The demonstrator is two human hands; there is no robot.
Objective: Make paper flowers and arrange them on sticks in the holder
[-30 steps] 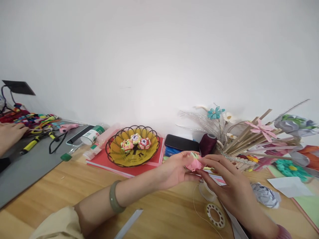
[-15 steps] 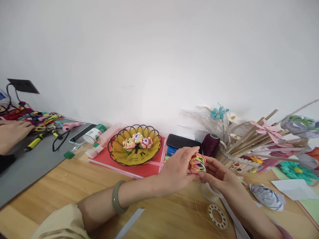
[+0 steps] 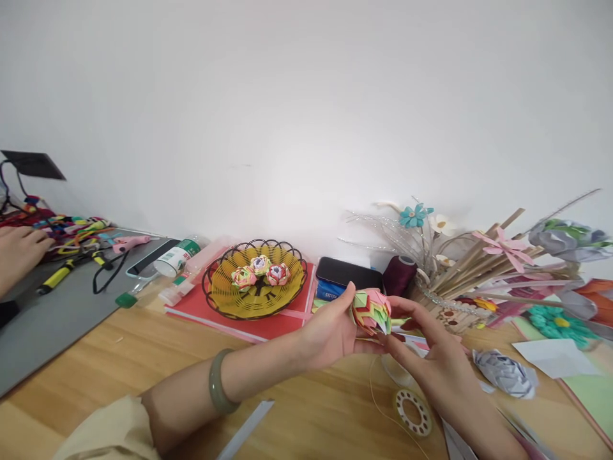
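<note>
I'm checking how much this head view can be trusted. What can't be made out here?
- Underside of the paper flower: hidden by the left hand and right hand.
- Label on the green-capped bottle: too small to read.
- Co-worker's hand: cut off by the left edge.
- Grey paper flower: cut off by the right edge.

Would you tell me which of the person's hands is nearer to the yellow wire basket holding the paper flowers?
Left. The left hand sits just right of the yellow wire basket, gripping the folded paper flower; the right hand holds the flower's far side, farther from the basket.
</note>
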